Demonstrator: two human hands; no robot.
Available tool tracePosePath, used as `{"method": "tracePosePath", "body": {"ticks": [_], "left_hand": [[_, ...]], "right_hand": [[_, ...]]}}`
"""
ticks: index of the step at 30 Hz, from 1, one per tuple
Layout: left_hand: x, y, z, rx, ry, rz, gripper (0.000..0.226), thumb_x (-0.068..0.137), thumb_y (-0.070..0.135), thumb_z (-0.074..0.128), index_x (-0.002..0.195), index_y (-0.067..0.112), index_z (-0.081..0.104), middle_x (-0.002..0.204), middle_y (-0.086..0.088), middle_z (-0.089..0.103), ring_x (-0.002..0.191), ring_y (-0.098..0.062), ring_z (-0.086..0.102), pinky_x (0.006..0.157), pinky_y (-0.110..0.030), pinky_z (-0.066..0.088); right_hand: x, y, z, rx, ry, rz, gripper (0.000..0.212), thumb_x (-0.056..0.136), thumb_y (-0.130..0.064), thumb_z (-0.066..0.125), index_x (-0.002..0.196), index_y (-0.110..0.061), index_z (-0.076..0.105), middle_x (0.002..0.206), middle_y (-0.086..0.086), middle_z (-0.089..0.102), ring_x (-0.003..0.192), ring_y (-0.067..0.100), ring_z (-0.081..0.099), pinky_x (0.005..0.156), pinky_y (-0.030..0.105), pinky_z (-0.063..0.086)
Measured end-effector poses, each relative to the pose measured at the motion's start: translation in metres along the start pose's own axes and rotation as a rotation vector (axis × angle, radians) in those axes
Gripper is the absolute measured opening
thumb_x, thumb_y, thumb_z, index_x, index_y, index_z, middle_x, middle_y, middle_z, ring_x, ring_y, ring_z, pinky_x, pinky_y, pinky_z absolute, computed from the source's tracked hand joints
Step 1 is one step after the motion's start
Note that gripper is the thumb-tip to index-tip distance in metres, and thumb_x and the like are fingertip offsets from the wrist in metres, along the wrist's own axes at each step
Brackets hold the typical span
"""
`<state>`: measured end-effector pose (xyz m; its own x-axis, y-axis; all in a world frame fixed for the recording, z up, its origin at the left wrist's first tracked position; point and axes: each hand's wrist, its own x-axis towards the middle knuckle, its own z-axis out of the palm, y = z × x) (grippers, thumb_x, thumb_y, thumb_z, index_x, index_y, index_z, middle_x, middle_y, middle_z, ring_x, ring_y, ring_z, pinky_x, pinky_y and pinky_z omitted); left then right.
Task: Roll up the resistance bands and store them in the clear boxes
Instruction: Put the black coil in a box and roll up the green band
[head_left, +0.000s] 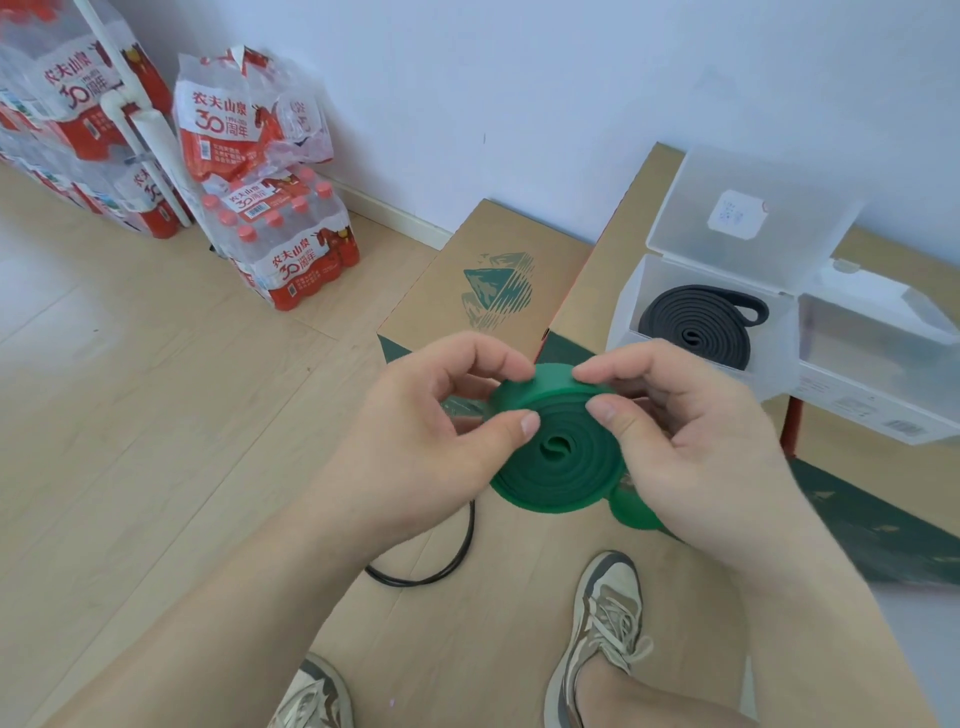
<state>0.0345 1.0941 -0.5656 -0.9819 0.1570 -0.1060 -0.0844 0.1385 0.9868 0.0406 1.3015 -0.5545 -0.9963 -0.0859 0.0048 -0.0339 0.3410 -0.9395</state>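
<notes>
Pale wood flooring (130, 415) runs back to a white wall (519, 78), and cardboard boxes (493, 270) stand against it in front of me. I hold the green resistance band (558, 457) in the air between both hands, above the cardboard. It is wound into a flat coil, its spiral facing up at me. My left hand (415, 441) grips the coil's left edge, thumb on top and fingers curled over the far rim. My right hand (691, 441) pinches the right side, thumb pressed on the upper face, index finger on the outer wrap. A loose loop of green pokes out beneath my right palm; how much band remains unrolled is hidden behind that hand.

To the right, an open clear box (670, 296) sits on the taller carton, lid tipped up against the wall. Inside lies a rolled black band (696, 325), one end looped out toward the right corner. A second clear box (878, 358) sits just beside it, closed I think; its contents are too hazy to read through the plastic.

A black cable (447, 566) curves on the floor below my left wrist. My two sneakers (602, 639) show at the bottom, the left one cut off by the frame. Shrink-wrapped packs of water bottles (291, 249) are stacked far left by the wall.
</notes>
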Motion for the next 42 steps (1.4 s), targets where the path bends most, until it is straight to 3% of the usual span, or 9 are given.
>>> {"method": "tracePosePath", "body": {"ticks": [3, 6, 12, 15, 19, 24, 30, 33, 42], "left_hand": [[-0.001, 0.002, 0.003, 0.199, -0.046, 0.081, 0.029, 0.082, 0.011, 0.083, 0.100, 0.030, 0.071, 0.099, 0.015, 0.075, 0.101, -0.007, 0.071, 0.091, -0.031, 0.060], [-0.002, 0.004, 0.005, 0.249, -0.053, 0.088, 0.031, 0.077, 0.018, 0.088, 0.098, 0.030, 0.070, 0.096, 0.016, 0.073, 0.099, -0.008, 0.070, 0.082, -0.034, 0.062], [0.001, 0.007, -0.008, 0.145, -0.124, -0.003, 0.033, 0.073, 0.011, 0.091, 0.094, 0.029, 0.074, 0.093, 0.010, 0.075, 0.090, -0.013, 0.073, 0.073, -0.041, 0.064], [0.001, 0.003, -0.012, 0.148, -0.064, 0.001, 0.029, 0.079, 0.012, 0.086, 0.098, 0.030, 0.074, 0.096, 0.008, 0.075, 0.094, -0.016, 0.071, 0.076, -0.040, 0.063], [0.001, 0.002, -0.011, 0.038, 0.037, 0.017, 0.029, 0.090, 0.008, 0.076, 0.106, 0.032, 0.072, 0.101, 0.004, 0.074, 0.096, -0.015, 0.070, 0.070, -0.024, 0.060], [0.000, -0.001, -0.001, -0.085, 0.064, 0.020, 0.020, 0.090, 0.018, 0.071, 0.106, 0.030, 0.074, 0.099, 0.001, 0.077, 0.097, -0.025, 0.071, 0.080, -0.040, 0.062], [0.000, 0.001, -0.001, 0.147, -0.035, 0.089, 0.018, 0.087, 0.012, 0.080, 0.096, 0.025, 0.072, 0.111, 0.013, 0.071, 0.112, -0.008, 0.068, 0.091, -0.027, 0.059], [0.002, 0.003, 0.000, 0.180, -0.102, 0.051, 0.024, 0.084, 0.007, 0.082, 0.096, 0.026, 0.072, 0.101, 0.009, 0.075, 0.101, -0.007, 0.071, 0.085, -0.027, 0.062], [0.003, 0.005, -0.006, 0.060, -0.081, -0.049, 0.034, 0.078, 0.006, 0.087, 0.091, 0.033, 0.071, 0.097, 0.007, 0.073, 0.085, -0.019, 0.075, 0.073, -0.033, 0.063]], "right_hand": [[-0.001, 0.001, 0.006, -0.137, -0.045, -0.060, 0.034, 0.094, 0.002, 0.067, 0.097, -0.031, 0.074, 0.098, -0.012, 0.073, 0.095, 0.011, 0.069, 0.079, 0.020, 0.054], [-0.002, 0.003, 0.011, -0.196, -0.087, -0.136, 0.033, 0.087, 0.005, 0.073, 0.094, -0.027, 0.075, 0.103, -0.010, 0.073, 0.106, 0.014, 0.069, 0.092, 0.026, 0.054], [-0.002, 0.001, 0.000, 0.128, -0.120, 0.065, 0.025, 0.086, 0.004, 0.077, 0.100, -0.017, 0.076, 0.105, 0.000, 0.080, 0.102, 0.017, 0.076, 0.095, 0.037, 0.061], [-0.001, 0.006, -0.011, 0.086, -0.053, 0.099, 0.021, 0.088, 0.000, 0.077, 0.096, -0.019, 0.078, 0.110, -0.004, 0.080, 0.107, 0.013, 0.075, 0.100, 0.041, 0.059], [0.000, 0.005, -0.007, 0.113, -0.005, 0.084, 0.031, 0.082, -0.003, 0.082, 0.104, -0.024, 0.076, 0.105, -0.005, 0.081, 0.103, 0.013, 0.075, 0.096, 0.032, 0.060], [0.002, 0.002, 0.000, 0.141, 0.047, 0.032, 0.033, 0.088, 0.002, 0.077, 0.105, -0.026, 0.072, 0.105, -0.003, 0.080, 0.102, 0.015, 0.074, 0.089, 0.031, 0.061], [-0.005, -0.001, 0.005, -0.046, -0.031, 0.032, 0.035, 0.087, 0.001, 0.077, 0.095, -0.033, 0.075, 0.100, -0.019, 0.076, 0.099, 0.003, 0.070, 0.082, 0.012, 0.053], [-0.006, -0.002, 0.007, -0.098, -0.049, 0.023, 0.034, 0.082, 0.006, 0.080, 0.093, -0.027, 0.078, 0.103, -0.021, 0.073, 0.102, -0.002, 0.067, 0.081, 0.004, 0.047], [-0.003, -0.005, -0.004, -0.061, -0.043, 0.008, 0.033, 0.081, -0.012, 0.087, 0.102, -0.035, 0.075, 0.108, -0.009, 0.073, 0.106, 0.013, 0.069, 0.088, 0.033, 0.056]]}}
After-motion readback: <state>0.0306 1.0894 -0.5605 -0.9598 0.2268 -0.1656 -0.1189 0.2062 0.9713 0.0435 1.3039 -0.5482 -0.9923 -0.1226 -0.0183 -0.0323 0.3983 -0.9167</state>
